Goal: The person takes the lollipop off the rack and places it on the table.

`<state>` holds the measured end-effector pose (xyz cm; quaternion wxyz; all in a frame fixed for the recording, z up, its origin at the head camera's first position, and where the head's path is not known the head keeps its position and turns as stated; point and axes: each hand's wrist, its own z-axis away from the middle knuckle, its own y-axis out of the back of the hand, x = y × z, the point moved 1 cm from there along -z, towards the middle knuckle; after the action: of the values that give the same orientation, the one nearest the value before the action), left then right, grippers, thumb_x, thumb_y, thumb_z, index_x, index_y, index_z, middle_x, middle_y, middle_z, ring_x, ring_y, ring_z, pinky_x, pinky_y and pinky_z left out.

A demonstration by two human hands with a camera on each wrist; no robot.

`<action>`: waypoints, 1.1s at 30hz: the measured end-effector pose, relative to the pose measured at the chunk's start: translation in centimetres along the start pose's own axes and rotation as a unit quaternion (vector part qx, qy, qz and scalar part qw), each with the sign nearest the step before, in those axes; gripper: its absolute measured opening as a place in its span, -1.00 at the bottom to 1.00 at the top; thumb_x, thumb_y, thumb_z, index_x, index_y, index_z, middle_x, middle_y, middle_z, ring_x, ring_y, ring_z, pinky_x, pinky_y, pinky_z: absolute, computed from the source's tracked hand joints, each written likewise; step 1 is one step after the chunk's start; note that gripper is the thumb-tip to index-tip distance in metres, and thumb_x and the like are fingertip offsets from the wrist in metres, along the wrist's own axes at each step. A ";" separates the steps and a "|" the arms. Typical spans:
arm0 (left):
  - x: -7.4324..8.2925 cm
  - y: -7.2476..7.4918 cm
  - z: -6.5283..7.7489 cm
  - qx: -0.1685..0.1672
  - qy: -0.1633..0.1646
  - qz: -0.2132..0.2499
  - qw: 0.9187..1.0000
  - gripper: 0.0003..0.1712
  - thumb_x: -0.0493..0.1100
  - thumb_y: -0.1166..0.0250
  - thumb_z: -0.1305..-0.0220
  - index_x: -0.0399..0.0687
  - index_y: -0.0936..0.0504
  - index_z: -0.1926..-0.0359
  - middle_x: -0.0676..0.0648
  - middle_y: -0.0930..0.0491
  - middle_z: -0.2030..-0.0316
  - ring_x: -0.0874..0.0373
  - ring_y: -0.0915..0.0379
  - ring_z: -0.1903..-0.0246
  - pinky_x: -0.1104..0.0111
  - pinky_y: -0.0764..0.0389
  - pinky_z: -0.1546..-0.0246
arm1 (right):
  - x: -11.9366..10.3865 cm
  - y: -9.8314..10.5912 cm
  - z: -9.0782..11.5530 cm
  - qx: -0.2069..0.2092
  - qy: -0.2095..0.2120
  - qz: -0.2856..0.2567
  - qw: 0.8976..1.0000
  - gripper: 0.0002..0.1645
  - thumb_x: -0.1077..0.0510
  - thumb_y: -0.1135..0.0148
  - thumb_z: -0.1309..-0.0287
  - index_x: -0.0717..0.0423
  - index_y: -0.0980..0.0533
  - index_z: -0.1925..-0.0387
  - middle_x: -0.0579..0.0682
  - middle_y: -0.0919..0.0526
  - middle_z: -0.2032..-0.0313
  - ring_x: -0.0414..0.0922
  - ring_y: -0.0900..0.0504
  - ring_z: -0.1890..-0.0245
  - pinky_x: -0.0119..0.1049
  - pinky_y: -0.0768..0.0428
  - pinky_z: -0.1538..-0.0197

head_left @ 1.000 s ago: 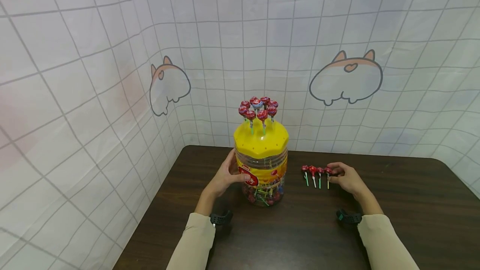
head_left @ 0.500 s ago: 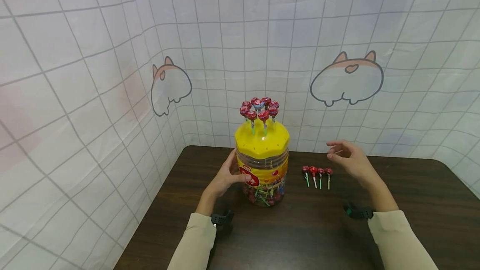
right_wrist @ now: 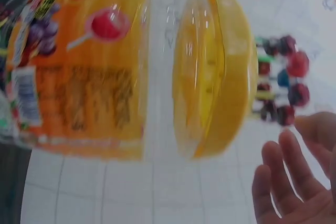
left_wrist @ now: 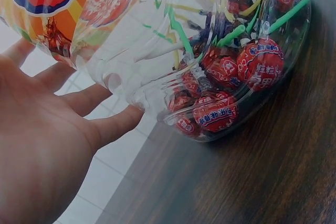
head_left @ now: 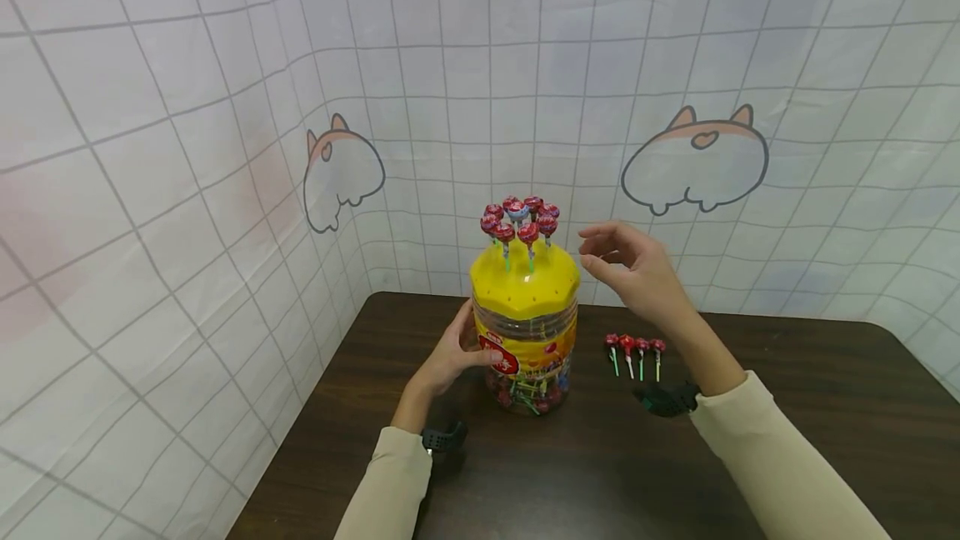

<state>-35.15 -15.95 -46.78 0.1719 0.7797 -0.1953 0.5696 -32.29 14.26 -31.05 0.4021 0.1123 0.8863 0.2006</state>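
A clear plastic candy jar (head_left: 525,357) with a yellow lid (head_left: 525,286) stands upright on the table. Wrapped lollipops (left_wrist: 261,64) fill its lower part. My left hand (head_left: 448,357) holds the jar's left side, thumb across the label and fingers spread round behind. Out of the lid rises a cluster of red lollipops (head_left: 528,233) around one light-blue lollipop (head_left: 517,211), all on upright sticks. My right hand (head_left: 630,269) is in the air just right of the cluster, fingers loosely bent, nothing between them. In the right wrist view its fingertips (right_wrist: 287,137) show beside the lollipop heads.
Several red lollipops (head_left: 627,346) lie in a row on the dark wooden table (head_left: 555,473), right of the jar and below my right forearm. Behind the table hangs a white grid-patterned cloth (head_left: 480,65) with cartoon animal prints.
My right hand has risen from the rightmost lollipop in the row and swung up and left to the jar's top, empty. The left hand and jar stay put.
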 end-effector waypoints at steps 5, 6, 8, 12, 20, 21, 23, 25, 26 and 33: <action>-0.2 0.1 0.0 0.000 0.000 -0.004 1.000 0.10 -0.10 -0.50 -0.23 0.34 0.00 -0.60 -0.12 -0.28 -0.47 -0.08 -0.32 -0.40 -0.09 -0.45 -0.38 | -1.0 -1.6 -1.5 0.011 0.008 -0.021 1.000 -0.59 0.24 -0.27 -0.36 0.15 -0.52 -0.21 0.17 -0.70 0.07 -0.14 -0.63 0.12 -0.49 -0.61 0.01; -0.2 0.1 0.0 0.000 -0.001 -0.004 1.000 0.10 -0.10 -0.49 -0.24 0.34 0.00 -0.61 -0.12 -0.28 -0.47 -0.08 -0.32 -0.40 -0.09 -0.45 -0.38 | -1.1 -1.9 -1.7 0.012 0.008 -0.024 1.000 -0.58 0.24 -0.27 -0.36 0.16 -0.51 -0.21 0.18 -0.70 0.07 -0.12 -0.63 0.12 -0.49 -0.61 0.02; -0.3 0.2 0.0 0.000 0.000 -0.004 1.000 0.09 -0.08 -0.49 -0.24 0.32 -0.01 -0.60 -0.12 -0.28 -0.47 -0.08 -0.32 -0.40 -0.09 -0.44 -0.39 | -1.2 -2.4 -2.0 0.014 0.009 -0.031 0.999 -0.57 0.27 -0.28 -0.35 0.18 -0.50 -0.22 0.20 -0.70 0.07 -0.08 -0.64 0.14 -0.49 -0.62 0.04; -0.3 0.2 -0.1 -0.001 0.001 -0.003 1.000 0.08 -0.04 -0.50 -0.24 0.29 -0.02 -0.60 -0.11 -0.27 -0.47 -0.08 -0.28 -0.42 -0.11 -0.39 -0.41 | -1.4 -3.1 -2.5 0.024 0.006 -0.040 0.999 -0.57 0.29 -0.29 -0.33 0.18 -0.49 -0.20 0.21 -0.70 0.10 -0.05 -0.64 0.15 -0.49 -0.63 0.07; 0.0 0.1 0.0 0.004 0.011 -0.009 1.000 0.08 -0.01 -0.50 -0.23 0.35 -0.02 -0.59 -0.06 -0.26 -0.49 -0.10 -0.21 -0.47 -0.15 -0.34 -0.44 | -1.7 -3.7 -2.8 0.043 0.010 -0.023 0.999 -0.59 0.31 -0.31 -0.29 0.17 -0.50 -0.15 0.17 -0.72 0.18 -0.04 -0.66 0.24 -0.51 -0.63 0.15; 0.1 0.0 0.0 0.005 0.013 -0.010 1.000 0.09 0.00 -0.51 -0.22 0.36 -0.02 -0.59 -0.05 -0.26 -0.49 -0.10 -0.21 -0.47 -0.15 -0.34 -0.44 | -1.8 -3.7 -2.9 0.044 0.011 -0.022 0.999 -0.58 0.32 -0.31 -0.29 0.16 -0.50 -0.16 0.17 -0.72 0.18 -0.04 -0.66 0.25 -0.51 -0.63 0.16; 0.1 0.0 0.0 0.006 0.014 -0.011 1.000 0.09 0.00 -0.51 -0.22 0.36 -0.02 -0.59 -0.05 -0.26 -0.49 -0.10 -0.21 -0.47 -0.15 -0.34 -0.44 | -1.9 -3.7 -2.9 0.046 0.013 -0.022 0.999 -0.56 0.32 -0.30 -0.29 0.15 -0.49 -0.18 0.17 -0.72 0.18 -0.05 -0.66 0.26 -0.51 -0.63 0.17; 0.2 0.0 0.0 0.007 0.013 -0.010 1.000 0.09 0.01 -0.51 -0.22 0.35 -0.02 -0.59 -0.07 -0.26 -0.49 -0.11 -0.22 -0.47 -0.15 -0.34 -0.44 | -2.0 -3.6 -3.0 0.050 0.014 -0.025 0.998 -0.54 0.31 -0.30 -0.30 0.14 -0.47 -0.21 0.17 -0.72 0.18 -0.07 -0.65 0.26 -0.52 -0.63 0.16; 0.2 0.0 0.0 0.007 0.012 -0.010 1.000 0.09 0.01 -0.51 -0.21 0.35 -0.02 -0.59 -0.08 -0.26 -0.49 -0.11 -0.23 -0.46 -0.15 -0.35 -0.43 | -2.2 -3.5 -3.0 0.052 0.015 -0.026 0.998 -0.53 0.30 -0.30 -0.30 0.14 -0.47 -0.22 0.17 -0.71 0.18 -0.08 -0.65 0.26 -0.52 -0.64 0.16; 0.0 0.0 0.0 0.008 0.007 -0.007 1.000 0.09 0.00 -0.52 -0.20 0.35 -0.04 -0.59 -0.12 -0.28 -0.46 -0.12 -0.28 -0.42 -0.16 -0.37 -0.41 | -3.4 -2.4 -3.4 0.061 0.032 -0.047 0.997 -0.48 0.31 -0.27 -0.32 0.09 -0.46 -0.29 0.19 -0.67 0.18 -0.14 -0.64 0.28 -0.53 -0.65 0.20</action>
<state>-35.15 -15.97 -46.75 0.1713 0.7782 -0.1837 0.5756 -32.74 9.97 -27.90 0.3750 0.0883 0.9135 0.1306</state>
